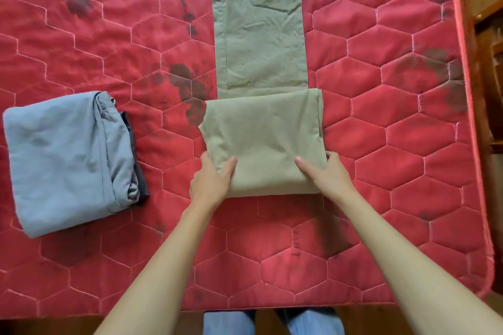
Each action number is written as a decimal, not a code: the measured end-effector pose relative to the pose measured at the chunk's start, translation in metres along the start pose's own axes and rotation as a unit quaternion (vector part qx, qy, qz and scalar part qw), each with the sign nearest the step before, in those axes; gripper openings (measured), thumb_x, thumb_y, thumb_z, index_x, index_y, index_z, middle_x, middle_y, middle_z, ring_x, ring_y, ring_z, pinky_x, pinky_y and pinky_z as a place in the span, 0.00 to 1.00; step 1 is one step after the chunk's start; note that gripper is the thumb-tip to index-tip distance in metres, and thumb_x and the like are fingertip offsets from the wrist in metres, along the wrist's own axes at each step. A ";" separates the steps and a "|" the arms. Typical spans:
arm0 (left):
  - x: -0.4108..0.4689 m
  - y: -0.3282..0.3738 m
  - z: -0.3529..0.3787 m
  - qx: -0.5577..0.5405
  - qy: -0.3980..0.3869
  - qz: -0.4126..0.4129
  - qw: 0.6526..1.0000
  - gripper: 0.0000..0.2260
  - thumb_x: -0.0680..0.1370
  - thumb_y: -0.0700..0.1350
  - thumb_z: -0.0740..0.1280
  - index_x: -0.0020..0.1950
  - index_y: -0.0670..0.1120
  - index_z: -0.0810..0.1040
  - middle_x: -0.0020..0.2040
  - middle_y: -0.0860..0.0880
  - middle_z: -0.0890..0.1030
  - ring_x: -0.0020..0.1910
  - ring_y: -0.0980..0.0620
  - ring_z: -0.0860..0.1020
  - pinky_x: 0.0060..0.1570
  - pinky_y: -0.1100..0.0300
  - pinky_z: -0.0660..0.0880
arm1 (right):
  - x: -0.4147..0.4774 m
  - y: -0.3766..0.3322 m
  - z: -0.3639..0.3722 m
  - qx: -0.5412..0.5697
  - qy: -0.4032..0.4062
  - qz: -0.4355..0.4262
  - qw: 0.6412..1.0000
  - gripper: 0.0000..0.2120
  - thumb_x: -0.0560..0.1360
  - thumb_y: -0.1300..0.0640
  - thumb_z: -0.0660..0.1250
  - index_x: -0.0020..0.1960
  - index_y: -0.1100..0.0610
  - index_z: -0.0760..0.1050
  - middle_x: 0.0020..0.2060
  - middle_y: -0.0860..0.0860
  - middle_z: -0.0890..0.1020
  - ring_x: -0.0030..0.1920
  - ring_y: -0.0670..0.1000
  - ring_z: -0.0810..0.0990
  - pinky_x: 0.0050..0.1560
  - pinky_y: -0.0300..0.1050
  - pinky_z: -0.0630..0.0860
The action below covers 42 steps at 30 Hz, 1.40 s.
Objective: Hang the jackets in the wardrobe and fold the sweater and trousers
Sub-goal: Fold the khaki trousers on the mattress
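The red quilted mattress point(381, 226), stitched in hexagons and marked with dark stains, serves as the work surface and fills almost the whole view. The olive trousers point(261, 43) lie lengthwise at its centre, legs stacked and running away from the person. The near portion is doubled into a thicker folded section point(264, 139), while the far length remains flat and single. This item is judged partly folded, with at least one further fold needed to bring the far length over the near section. A blue-grey folded garment point(62, 160) lies well apart to the left, compact and squared, with a darker layer point(137, 166) showing at its right edge. It appears finished, but whether it is the sweater or another pair of trousers cannot be told. No jacket and no wardrobe are in view, so the hanging step cannot be assessed. The left hand point(211, 182) grips the near left corner of the folded section, thumb on top. The right hand point(326, 174) grips the near right corner likewise. The hands are set apart, one at each side of the fold.
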State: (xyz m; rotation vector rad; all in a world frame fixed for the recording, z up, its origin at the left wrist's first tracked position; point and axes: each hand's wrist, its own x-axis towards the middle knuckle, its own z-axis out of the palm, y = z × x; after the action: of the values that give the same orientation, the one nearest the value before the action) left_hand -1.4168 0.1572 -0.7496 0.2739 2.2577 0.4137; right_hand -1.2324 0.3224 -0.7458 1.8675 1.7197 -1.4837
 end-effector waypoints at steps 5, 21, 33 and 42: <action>-0.053 -0.043 0.011 0.004 -0.084 -0.056 0.995 0.32 0.76 0.61 0.67 0.74 0.50 0.59 0.66 0.42 0.77 0.64 0.35 0.75 0.60 0.48 0.71 | -0.046 0.051 -0.005 -0.038 -0.080 0.059 0.994 0.28 0.68 0.40 0.76 0.61 0.55 0.75 0.58 0.50 0.82 0.57 0.53 0.81 0.57 0.50 0.76; -0.114 0.009 -0.084 -0.268 -0.042 0.091 0.958 0.22 0.70 0.64 0.65 0.55 0.51 0.82 0.48 0.53 0.86 0.50 0.52 0.84 0.53 0.47 0.80 | -0.103 -0.019 -0.072 0.160 -0.080 -0.083 0.980 0.19 0.73 0.37 0.66 0.53 0.50 0.83 0.47 0.45 0.84 0.45 0.43 0.80 0.39 0.33 0.75; 0.015 0.014 -0.026 0.027 0.016 0.006 0.999 0.38 0.76 0.60 0.67 0.78 0.42 0.57 0.70 0.35 0.69 0.69 0.35 0.68 0.66 0.47 0.66 | 0.004 -0.022 0.003 -0.065 0.004 -0.056 0.996 0.53 0.55 0.24 0.71 0.70 0.55 0.68 0.63 0.54 0.77 0.66 0.56 0.75 0.65 0.55 0.73; -0.042 -0.058 -0.004 0.047 -0.037 0.001 0.998 0.23 0.78 0.66 0.60 0.53 0.47 0.77 0.54 0.44 0.83 0.56 0.39 0.79 0.50 0.49 0.73 | -0.044 0.049 0.005 -0.094 -0.099 -0.001 0.991 0.32 0.60 0.27 0.72 0.58 0.44 0.79 0.51 0.41 0.85 0.54 0.47 0.83 0.57 0.51 0.79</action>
State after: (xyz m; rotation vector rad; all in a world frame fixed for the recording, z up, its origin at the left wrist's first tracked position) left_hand -1.3958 0.0890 -0.7409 0.3335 2.2071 0.2941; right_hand -1.1858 0.2758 -0.7376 1.5690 1.7018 -1.4019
